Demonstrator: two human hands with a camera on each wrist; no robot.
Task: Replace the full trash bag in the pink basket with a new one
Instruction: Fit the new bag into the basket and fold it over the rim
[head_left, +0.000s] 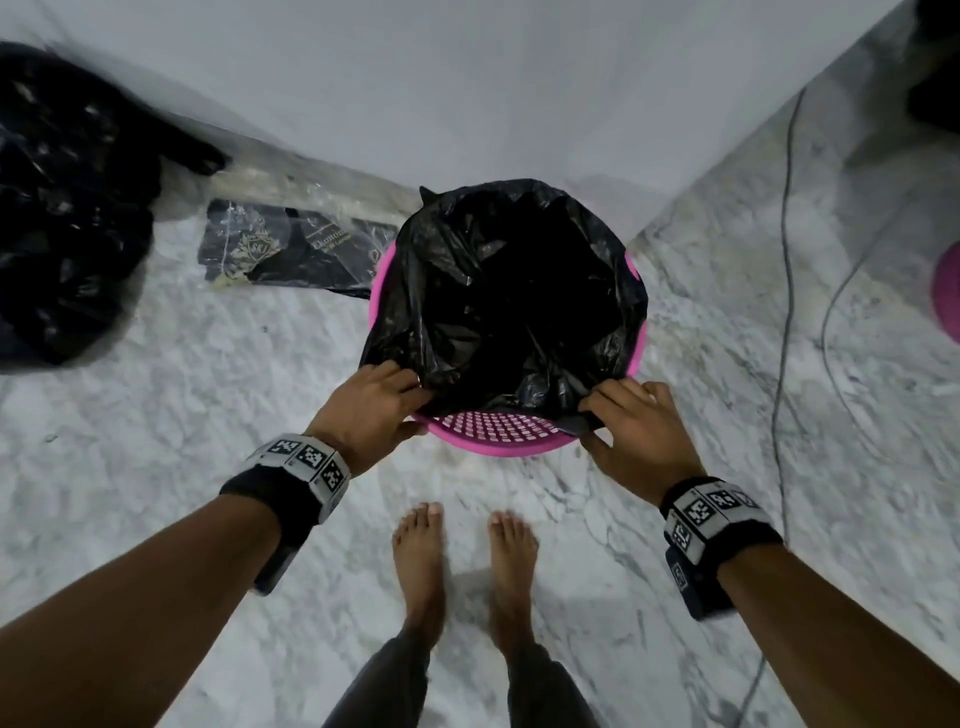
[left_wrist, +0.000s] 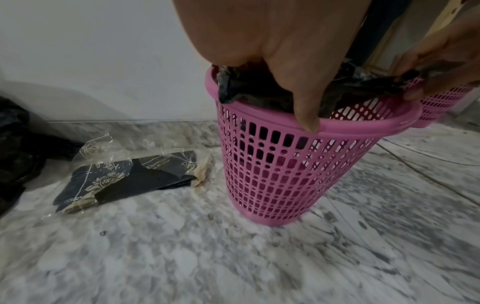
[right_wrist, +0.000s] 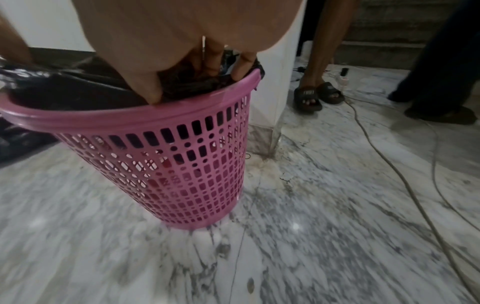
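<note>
A pink perforated basket (head_left: 501, 431) (left_wrist: 280, 168) (right_wrist: 182, 160) stands on the marble floor against a white wall corner. A black trash bag (head_left: 509, 291) (left_wrist: 259, 90) (right_wrist: 78, 90) lines it, its mouth spread open over the far and side rim; the near rim is bare. My left hand (head_left: 371, 410) (left_wrist: 293, 82) pinches the bag's near-left edge at the rim. My right hand (head_left: 634, 421) (right_wrist: 182, 76) pinches the near-right edge. A full, bulging black bag (head_left: 62, 208) lies on the floor at the far left.
A clear packet of folded black bags (head_left: 296, 247) (left_wrist: 124, 179) lies left of the basket. My bare feet (head_left: 462, 566) stand just in front of it. Cables (head_left: 784, 260) (right_wrist: 384, 164) run across the floor at right, where another person's sandalled feet (right_wrist: 317, 94) stand.
</note>
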